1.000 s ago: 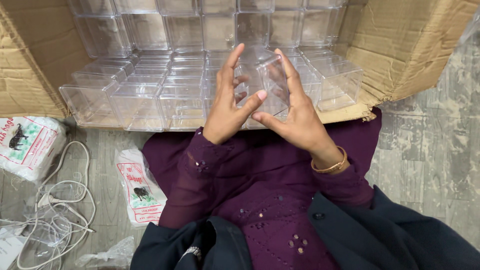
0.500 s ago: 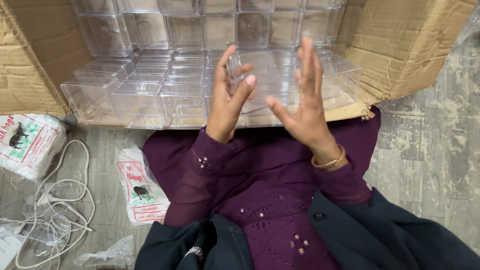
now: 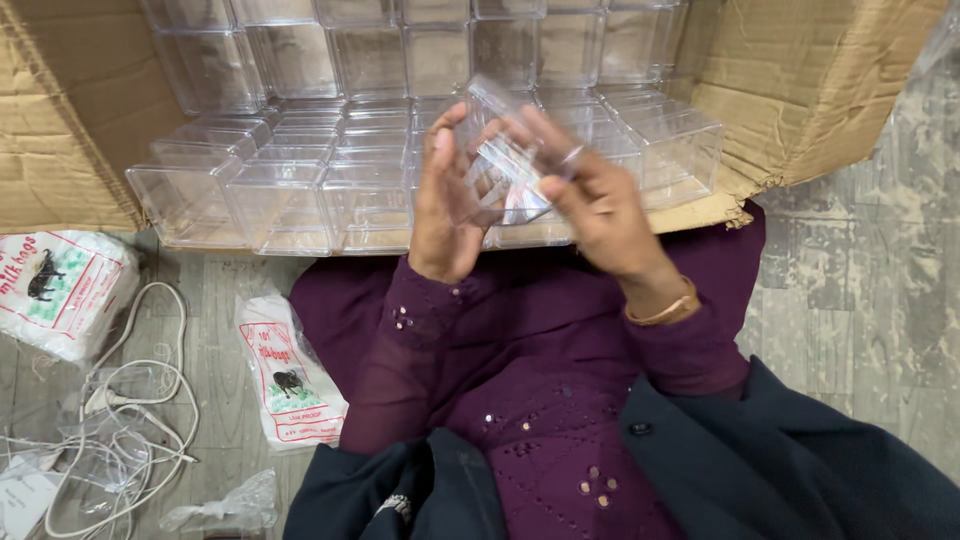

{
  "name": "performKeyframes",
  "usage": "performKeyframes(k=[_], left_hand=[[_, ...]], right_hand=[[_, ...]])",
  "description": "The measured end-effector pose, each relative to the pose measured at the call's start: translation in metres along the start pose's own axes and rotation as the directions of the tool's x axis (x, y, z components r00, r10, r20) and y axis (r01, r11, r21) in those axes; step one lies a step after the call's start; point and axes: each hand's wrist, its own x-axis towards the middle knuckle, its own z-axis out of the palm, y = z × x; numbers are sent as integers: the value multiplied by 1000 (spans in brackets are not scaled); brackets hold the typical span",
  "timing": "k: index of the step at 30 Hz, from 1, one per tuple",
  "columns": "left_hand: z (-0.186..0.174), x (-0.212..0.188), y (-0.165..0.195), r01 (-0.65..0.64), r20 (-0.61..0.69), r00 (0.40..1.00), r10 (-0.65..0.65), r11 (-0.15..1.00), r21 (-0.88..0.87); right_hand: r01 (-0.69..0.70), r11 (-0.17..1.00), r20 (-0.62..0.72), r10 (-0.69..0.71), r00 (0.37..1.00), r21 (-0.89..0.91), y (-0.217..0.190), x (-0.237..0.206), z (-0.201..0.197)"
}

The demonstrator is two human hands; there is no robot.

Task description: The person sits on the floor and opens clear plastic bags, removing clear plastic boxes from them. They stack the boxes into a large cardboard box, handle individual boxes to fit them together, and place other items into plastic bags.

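Your left hand (image 3: 447, 205) and right hand (image 3: 598, 205) both grasp one clear plastic box (image 3: 510, 160), tilted between them, above your lap. Just behind it, rows of matching clear boxes (image 3: 300, 190) fill the opened cardboard carton (image 3: 800, 90) lying on the floor.

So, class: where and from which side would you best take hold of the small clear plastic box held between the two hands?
Judging by its pose, grip the small clear plastic box by two opposite flat walls, coming from both sides, as the left hand and right hand do. It is tilted, thin-walled and slick, so fingertips pressed on facing flat sides probably hold it best.
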Motion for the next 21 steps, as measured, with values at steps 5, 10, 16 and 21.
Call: performKeyframes(k=[5, 10, 16, 21], left_hand=[[-1, -1, 15, -10, 16, 1000, 9, 997, 77], [4, -3, 10, 68, 74, 994, -81, 985, 158], [2, -4, 9, 156, 109, 978, -178, 969, 190], [5, 0, -1, 150, 130, 977, -172, 975, 164]], right_hand=[[200, 813, -77, -287, 955, -547, -19, 2, -19], [147, 833, 152, -76, 985, -534, -22, 3, -16], [172, 842, 192, -83, 978, -511, -30, 3, -25], [136, 876, 200, -47, 979, -462, -35, 0, -21]])
